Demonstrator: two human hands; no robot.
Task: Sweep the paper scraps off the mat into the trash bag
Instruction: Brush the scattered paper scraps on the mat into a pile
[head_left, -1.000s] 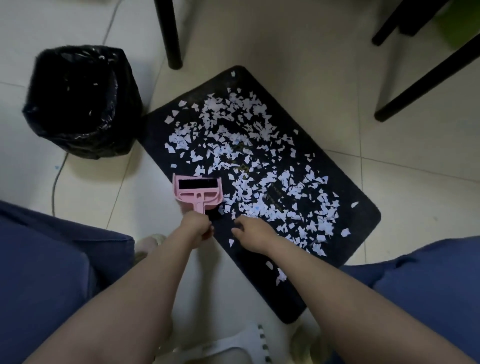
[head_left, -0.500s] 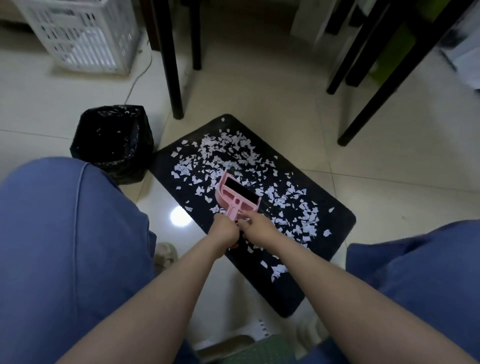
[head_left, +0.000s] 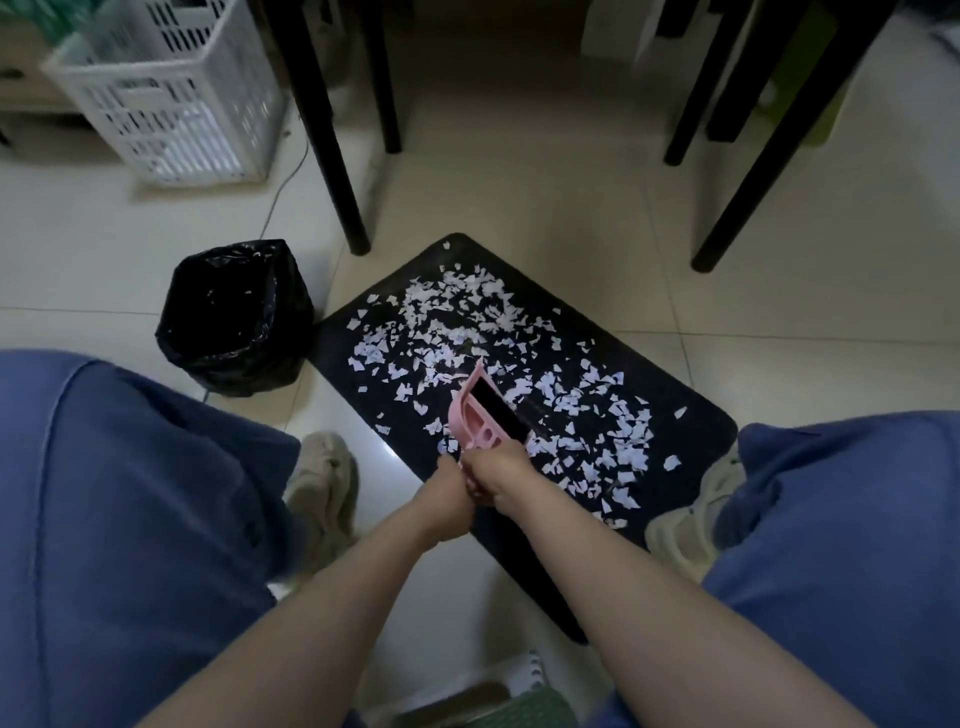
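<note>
While left hand (head_left: 448, 489) & right hand (head_left: 503, 467) are gripping pink dustpan (head_left: 475, 415) by its stiff handle, paper scraps (head_left: 631, 423) are looking feather-light — prob. scattering easily.

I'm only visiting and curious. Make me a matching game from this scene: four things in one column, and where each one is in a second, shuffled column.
Things:
1 paper scraps
2 pink dustpan
3 trash bag
4 white basket

Places:
A on the floor, left of the mat
B far off, beyond the trash bag
C scattered over the mat
D gripped by the left hand and right hand

Pairs: 1-C, 2-D, 3-A, 4-B
</note>
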